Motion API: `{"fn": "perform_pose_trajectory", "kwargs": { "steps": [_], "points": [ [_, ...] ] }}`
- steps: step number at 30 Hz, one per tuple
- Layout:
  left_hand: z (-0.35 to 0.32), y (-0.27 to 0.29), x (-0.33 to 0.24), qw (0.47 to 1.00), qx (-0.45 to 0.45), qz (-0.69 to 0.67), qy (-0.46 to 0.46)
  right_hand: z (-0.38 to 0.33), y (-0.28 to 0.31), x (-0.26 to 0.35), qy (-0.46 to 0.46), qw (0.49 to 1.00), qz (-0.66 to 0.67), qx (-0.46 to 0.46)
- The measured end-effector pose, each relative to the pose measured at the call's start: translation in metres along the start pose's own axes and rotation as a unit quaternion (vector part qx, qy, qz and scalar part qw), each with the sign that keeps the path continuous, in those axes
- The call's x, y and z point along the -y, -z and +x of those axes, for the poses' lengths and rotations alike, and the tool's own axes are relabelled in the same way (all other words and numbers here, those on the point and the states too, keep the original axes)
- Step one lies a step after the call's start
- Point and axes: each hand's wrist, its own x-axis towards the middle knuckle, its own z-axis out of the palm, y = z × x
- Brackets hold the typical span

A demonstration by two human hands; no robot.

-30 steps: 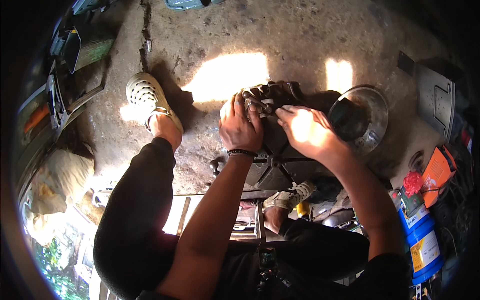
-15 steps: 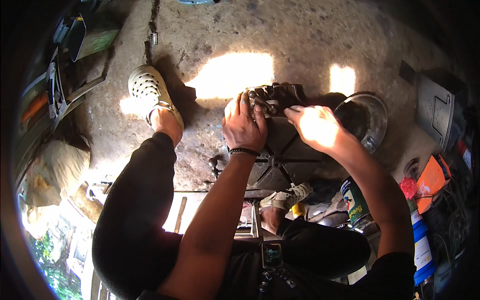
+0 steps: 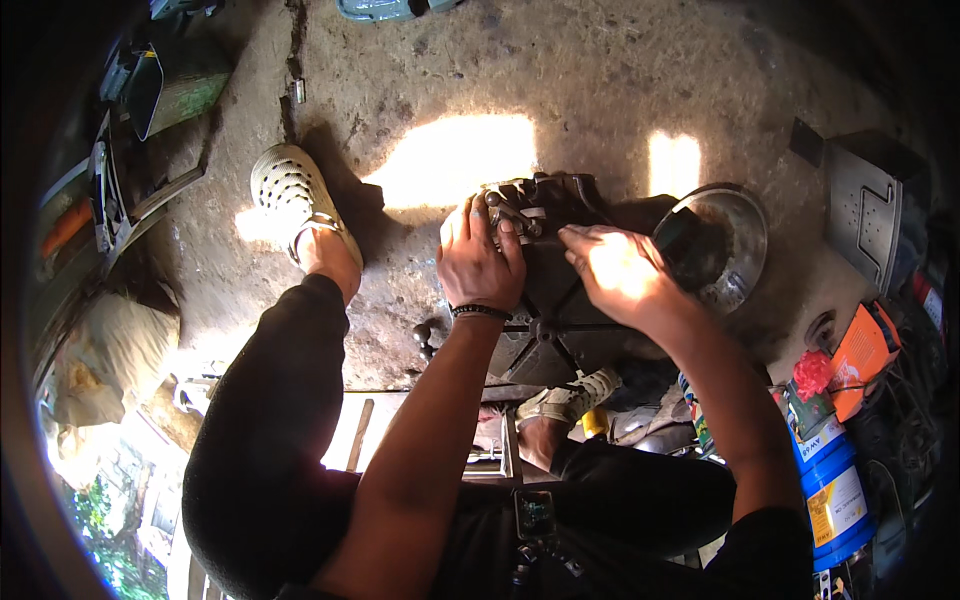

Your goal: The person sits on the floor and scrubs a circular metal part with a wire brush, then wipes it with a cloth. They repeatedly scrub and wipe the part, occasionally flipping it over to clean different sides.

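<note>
Both hands on it: left hand (image 3: 478,262) gripping the engine block's (image 3: 556,300) bracket (image 3: 512,214), right hand (image 3: 617,272) pressing flat — heavy, rigid, greasy-looking metal.

bare concrete floor (image 3: 600,80) open beyond the dark greasy metal machine part (image 3: 560,200), round metal bowl (image 3: 735,240) crowding its right side, grey metal box (image 3: 875,215) and blue plastic can (image 3: 835,490) farther right, perforated beige shoe (image 3: 290,195) blocking the left

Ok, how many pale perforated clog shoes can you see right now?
2. One pale perforated clog is on the foot stretched out on the concrete at left; the other sits below the dark metal machine part, partly hidden.
</note>
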Motion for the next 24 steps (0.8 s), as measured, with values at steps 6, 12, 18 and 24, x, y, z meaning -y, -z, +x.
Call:
{"fn": "perform_pose_trajectory", "kwargs": {
  "steps": [6, 12, 18, 24],
  "points": [
    [-0.004, 0.0, 0.002, 1.0, -0.01, -0.006, -0.013, -0.001, 0.003, 0.005, -0.013, 0.999, 0.037, -0.002],
    [0.0, -0.002, 0.0, 1.0, -0.019, -0.003, -0.023, -0.005, -0.003, 0.005, -0.031, 0.999, 0.021, -0.009],
    [0.0, 0.0, 0.0, 1.0, -0.024, 0.003, -0.007, -0.029, -0.01, -0.032, -0.026, 0.996, 0.08, -0.021],
    [-0.005, -0.002, 0.001, 1.0, -0.02, 0.007, -0.02, -0.01, -0.016, 0.001, -0.019, 0.988, 0.141, -0.067]
  ]
}}
